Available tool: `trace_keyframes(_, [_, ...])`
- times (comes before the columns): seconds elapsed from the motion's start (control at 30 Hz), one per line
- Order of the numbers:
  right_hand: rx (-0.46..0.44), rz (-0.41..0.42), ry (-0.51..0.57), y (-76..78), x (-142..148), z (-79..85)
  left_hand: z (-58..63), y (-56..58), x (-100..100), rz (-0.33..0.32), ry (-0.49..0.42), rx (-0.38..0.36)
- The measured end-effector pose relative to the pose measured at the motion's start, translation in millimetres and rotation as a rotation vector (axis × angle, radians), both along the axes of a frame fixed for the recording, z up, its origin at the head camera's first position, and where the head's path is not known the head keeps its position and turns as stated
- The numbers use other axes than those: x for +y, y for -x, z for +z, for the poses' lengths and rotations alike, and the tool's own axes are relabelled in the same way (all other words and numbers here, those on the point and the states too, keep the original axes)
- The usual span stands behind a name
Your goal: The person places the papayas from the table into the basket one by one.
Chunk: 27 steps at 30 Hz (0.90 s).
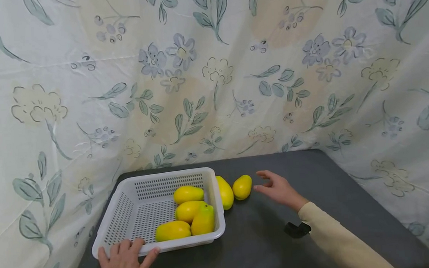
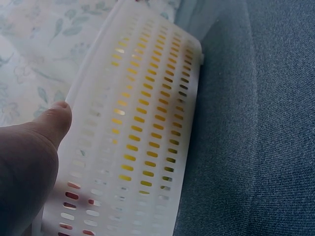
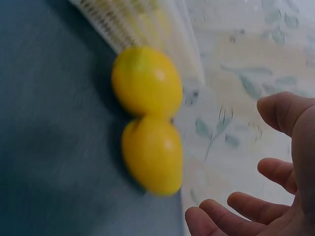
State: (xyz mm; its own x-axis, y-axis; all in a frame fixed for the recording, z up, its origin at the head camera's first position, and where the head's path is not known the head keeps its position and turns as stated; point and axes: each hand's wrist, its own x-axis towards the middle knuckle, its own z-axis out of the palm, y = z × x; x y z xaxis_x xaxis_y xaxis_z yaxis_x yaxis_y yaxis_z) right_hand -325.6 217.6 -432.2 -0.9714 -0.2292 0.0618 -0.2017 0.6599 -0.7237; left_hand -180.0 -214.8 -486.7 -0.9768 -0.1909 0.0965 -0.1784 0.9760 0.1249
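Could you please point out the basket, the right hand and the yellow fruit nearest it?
Basket (image 1: 151, 213), head view: bare floor.
Right hand (image 1: 281, 190), head view: back of the hand.
Yellow fruit (image 1: 242, 187), head view: middle of its side.

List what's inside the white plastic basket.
Four mango-like yellow fruits lie toward the right; bare perforated floor shows at left. The floor directly beneath the fruits is covered.

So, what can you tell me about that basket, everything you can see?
The basket is pale, rectangular and plastic-looking, with slotted walls, a perforated floor and rounded corners. It sits upright on the dark table, four yellow fruits gathered toward its right side. The left hand grips its near rim.
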Motion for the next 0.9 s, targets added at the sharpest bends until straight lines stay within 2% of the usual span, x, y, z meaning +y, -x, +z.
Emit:
trace_keyframes(0.17, [-0.045,-0.067,-0.019,-3.7,26,-15.9,0.4,0.6,-1,-0.005,-0.011,0.0])
trace_keyframes(0.37, [-0.07,-0.125,-0.036,-5.3,42,-29.9,0.6,-0.5,-1,-0.006,-0.01,0.018])
trace_keyframes(0.9, [-0.069,-0.147,-0.023,-8.0,43,-38.6,1.6,-1.2,1,-0.009,-0.005,0.032])
